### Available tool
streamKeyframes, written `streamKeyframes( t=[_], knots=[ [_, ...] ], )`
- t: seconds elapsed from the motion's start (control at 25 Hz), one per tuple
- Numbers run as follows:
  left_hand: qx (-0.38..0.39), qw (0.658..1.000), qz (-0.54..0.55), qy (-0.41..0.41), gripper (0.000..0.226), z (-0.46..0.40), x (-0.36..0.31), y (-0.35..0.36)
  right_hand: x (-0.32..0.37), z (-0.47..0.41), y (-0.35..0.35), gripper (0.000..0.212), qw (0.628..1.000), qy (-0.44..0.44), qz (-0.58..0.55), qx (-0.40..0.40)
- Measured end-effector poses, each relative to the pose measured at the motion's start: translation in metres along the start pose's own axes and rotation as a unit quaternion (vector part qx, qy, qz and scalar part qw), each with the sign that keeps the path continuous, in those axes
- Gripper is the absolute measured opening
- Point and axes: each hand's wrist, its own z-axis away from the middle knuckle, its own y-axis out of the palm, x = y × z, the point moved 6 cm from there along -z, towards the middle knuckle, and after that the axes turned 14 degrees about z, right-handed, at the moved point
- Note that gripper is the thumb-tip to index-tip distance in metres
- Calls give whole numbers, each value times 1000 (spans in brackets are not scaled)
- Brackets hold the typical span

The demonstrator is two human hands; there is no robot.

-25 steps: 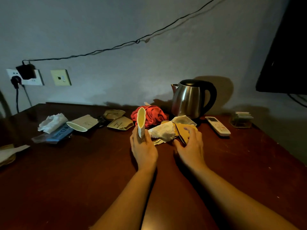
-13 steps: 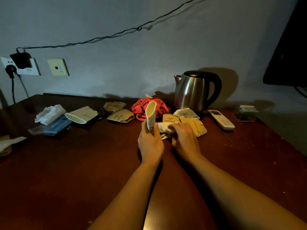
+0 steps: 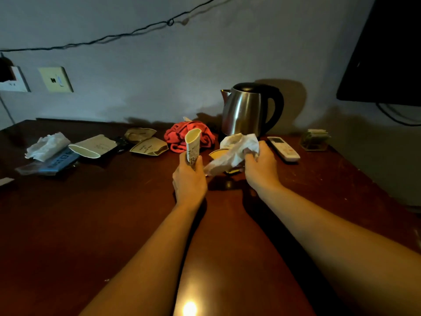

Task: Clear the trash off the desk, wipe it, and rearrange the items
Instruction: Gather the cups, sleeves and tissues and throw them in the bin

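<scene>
Both forearms reach in from the near edge of the desk (image 3: 91,224), hands side by side at mid-desk. The left hand (image 3: 189,181) grips a squashed paper cup (image 3: 193,144) by its lower half; the cup stands upright, long axis vertical, flattened mouth facing up. Just right of it, the right hand (image 3: 259,167) has its fingers curled round a crumpled white tissue (image 3: 234,151), which trails down-left toward the cup, its tip close beside the left hand. Under the tissue lies another flattened cup (image 3: 218,153), only partly visible.

The open mouth sits above and left of the tissue wad, so stuffing it in would likely mean lifting the right hand up and across.

Farther back, centre: a red cloth (image 3: 180,135), bunched, with a steel kettle (image 3: 248,110) behind it near the far edge. A white remote (image 3: 283,148) lies right of the right hand, and a small clear holder (image 3: 315,139) sits beyond it toward the right edge.

Left half, still uncollected: two flattened cups (image 3: 145,142), one larger squashed cup (image 3: 93,147) on its side, and a second tissue (image 3: 46,144) on a dark blue flat object (image 3: 59,160), which is too dim to identify. The left hand is the nearer one to that trash.
</scene>
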Motion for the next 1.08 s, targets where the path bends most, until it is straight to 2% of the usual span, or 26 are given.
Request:
streamKeyframes(
  t=[0.12, 0.28, 0.36, 0.64, 0.88, 1.08],
  knots=[
    [-16, 1000, -9, -9, 40, 4, -2, -3, -1, 3, -21, 6, 1000, 7, -20, 14],
    [-83, 997, -6, 8, 39, 23, -22, -15, -6, 16, -44, 8, 995, 20, -54, 81],
    [-81, 996, 5, 21, 38, 34, -27, -18, -8, 22, -57, 9, 994, 27, -55, 90],
    [-1, 999, 45, -17, 38, 60, -48, -13, -10, 36, -111, 8, 996, 28, -17, 88],
    [91, 994, 52, 38, 35, 100, -90, 12, -12, 47, -166, 10, 997, 22, 5, 80],
    [121, 988, 57, 76, 38, 123, -114, 30, -18, 64, -224, 10, 997, 10, 22, 76]
  ],
)
